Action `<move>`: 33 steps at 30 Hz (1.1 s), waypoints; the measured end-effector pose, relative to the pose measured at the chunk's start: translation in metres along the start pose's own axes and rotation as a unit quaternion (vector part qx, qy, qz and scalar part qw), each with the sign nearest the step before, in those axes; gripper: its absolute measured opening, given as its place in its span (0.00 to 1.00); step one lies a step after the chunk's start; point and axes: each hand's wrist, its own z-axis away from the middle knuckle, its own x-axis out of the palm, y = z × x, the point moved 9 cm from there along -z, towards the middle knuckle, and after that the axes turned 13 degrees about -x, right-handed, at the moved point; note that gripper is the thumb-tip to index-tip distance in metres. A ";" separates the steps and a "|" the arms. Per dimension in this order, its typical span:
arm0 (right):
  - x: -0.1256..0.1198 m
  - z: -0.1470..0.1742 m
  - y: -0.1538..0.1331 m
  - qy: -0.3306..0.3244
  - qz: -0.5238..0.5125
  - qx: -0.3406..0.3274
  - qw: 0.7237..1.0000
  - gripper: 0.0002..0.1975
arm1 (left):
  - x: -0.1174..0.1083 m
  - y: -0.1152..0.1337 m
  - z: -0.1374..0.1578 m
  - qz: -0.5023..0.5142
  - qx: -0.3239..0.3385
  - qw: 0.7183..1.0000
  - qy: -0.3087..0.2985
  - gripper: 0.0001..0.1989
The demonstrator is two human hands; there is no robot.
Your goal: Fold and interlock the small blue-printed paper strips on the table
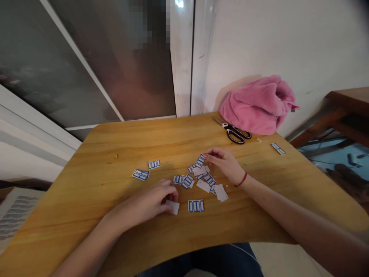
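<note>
Between the fingers of my left hand [164, 196] is a small paper card [173, 207], its blank white side up, low over the table. My right hand [226, 163] pinches the edge of a blue-and-white card [200, 160] at the far side of a loose pile. In that pile, white-backed cards [203, 186] overlap with blue-framed ones [188, 181]. A single blue-framed card [196, 206] lies face up nearer me, just right of my left hand. Beyond my left hand are a few more cards [140, 174], and another card [154, 164] beside them.
Black-handled scissors [236, 134] lie at the back of the wooden table [100, 200], against a pink plush cloth item [259, 105]. Another card [278, 149] is near the right edge. A glass-panelled door [115, 57] and a white wall [245, 42] stand behind.
</note>
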 end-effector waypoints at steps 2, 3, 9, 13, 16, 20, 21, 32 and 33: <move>0.001 0.000 0.000 -0.007 0.002 -0.003 1.000 0.11 | 0.000 0.001 0.000 0.002 0.004 1.000 0.001 0.05; 0.002 0.000 0.001 -0.009 0.003 -0.004 1.000 0.12 | -0.001 0.002 0.000 0.001 0.006 1.000 0.001 0.04; -0.002 0.000 0.002 0.008 -0.005 -0.001 1.000 0.12 | -0.011 0.008 -0.002 -0.032 0.024 0.997 0.060 0.07; -0.005 0.000 0.002 0.027 -0.002 0.001 1.000 0.12 | -0.004 0.006 -0.001 -0.021 0.021 0.999 0.020 0.08; -0.003 0.000 0.001 0.024 0.000 -0.004 1.000 0.11 | 0.002 0.002 0.003 0.017 0.003 0.999 -0.042 0.10; 0.005 0.002 -0.003 -0.011 0.016 -0.018 1.000 0.11 | -0.002 -0.001 0.004 0.052 -0.023 0.996 -0.076 0.15; 0.007 0.003 -0.005 -0.021 0.025 -0.026 0.999 0.11 | -0.003 -0.001 0.003 0.064 -0.028 0.995 -0.074 0.14; 0.052 0.031 -0.042 -0.127 0.194 -0.155 0.960 0.08 | -0.014 0.025 -0.011 0.129 0.034 0.978 0.163 0.08; 0.050 0.030 -0.043 -0.127 0.210 -0.163 0.956 0.08 | -0.015 0.023 -0.011 0.129 0.029 0.976 0.175 0.08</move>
